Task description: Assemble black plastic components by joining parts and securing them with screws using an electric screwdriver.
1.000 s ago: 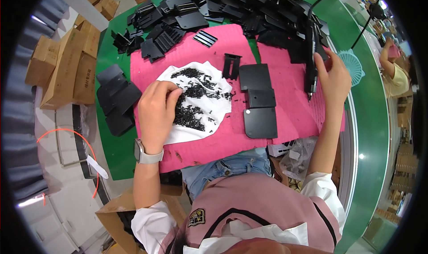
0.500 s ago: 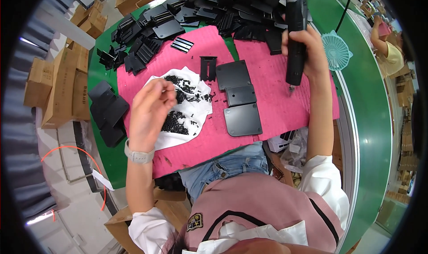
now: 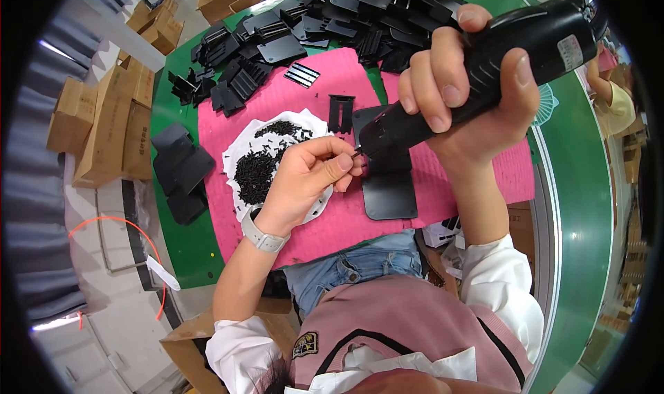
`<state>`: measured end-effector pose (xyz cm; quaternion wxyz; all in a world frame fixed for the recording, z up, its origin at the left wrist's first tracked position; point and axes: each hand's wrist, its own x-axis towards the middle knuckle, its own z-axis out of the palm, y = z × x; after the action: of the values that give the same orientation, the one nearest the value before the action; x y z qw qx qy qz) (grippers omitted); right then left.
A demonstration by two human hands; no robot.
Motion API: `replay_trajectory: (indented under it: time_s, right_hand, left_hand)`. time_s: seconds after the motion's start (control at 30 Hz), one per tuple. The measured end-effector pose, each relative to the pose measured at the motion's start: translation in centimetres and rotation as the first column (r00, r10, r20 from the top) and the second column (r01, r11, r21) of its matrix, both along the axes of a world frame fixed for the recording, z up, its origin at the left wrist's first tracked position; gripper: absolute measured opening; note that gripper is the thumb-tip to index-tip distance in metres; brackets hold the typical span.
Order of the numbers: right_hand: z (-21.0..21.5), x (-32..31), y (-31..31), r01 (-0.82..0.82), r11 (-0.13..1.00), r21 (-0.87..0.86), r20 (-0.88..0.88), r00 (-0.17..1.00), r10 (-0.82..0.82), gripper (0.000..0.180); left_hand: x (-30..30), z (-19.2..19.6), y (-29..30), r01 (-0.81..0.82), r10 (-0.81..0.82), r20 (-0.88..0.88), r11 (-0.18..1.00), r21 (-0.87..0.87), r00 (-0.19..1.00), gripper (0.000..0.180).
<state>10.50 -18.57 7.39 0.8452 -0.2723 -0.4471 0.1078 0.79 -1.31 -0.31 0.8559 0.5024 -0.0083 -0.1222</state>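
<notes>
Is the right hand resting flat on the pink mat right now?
No, the right hand is raised above the pink mat, gripping a black electric screwdriver whose tip meets the left hand.

Counts, head view. Hands: two, left hand [image 3: 304, 172] and right hand [image 3: 463, 83]. Screwdriver [image 3: 484, 69]: one, black. Pink mat [image 3: 332, 221]: one, on one green desk [image 3: 187, 249]. White sheet [image 3: 238, 148]: one, with a screw heap [image 3: 259, 166] too many to count. Flat black plates [image 3: 389, 190] on the mat: two or three stacked, hard to separate. Slotted bracket [image 3: 341, 112]: one. Ribbed strip [image 3: 302, 74]: one. Black parts [image 3: 360, 13] piled at the far edge: uncountable. Cardboard boxes [image 3: 104, 124] at left: about four. Wristwatch [image 3: 263, 237]: one.
</notes>
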Motion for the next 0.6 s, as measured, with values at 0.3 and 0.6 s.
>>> replay_trajectory:
  time_s: [0.3,0.6]
  right_hand:
    - [-1.0,-0.6,1.4,0.071,0.997,0.011,-0.101,0.992,-0.07,0.038]
    - [-1.3,0.3,0.0,0.012,0.999,-0.036,-0.131,0.991,-0.016,0.044]
  left_hand:
    - [0.2,-0.5,1.1,-0.024,0.016,0.044,0.981,0.191,0.999,0.016]
    - [0.1,-0.5,-0.4,0.025,-0.039,0.084,0.987,0.158,0.996,0.054]
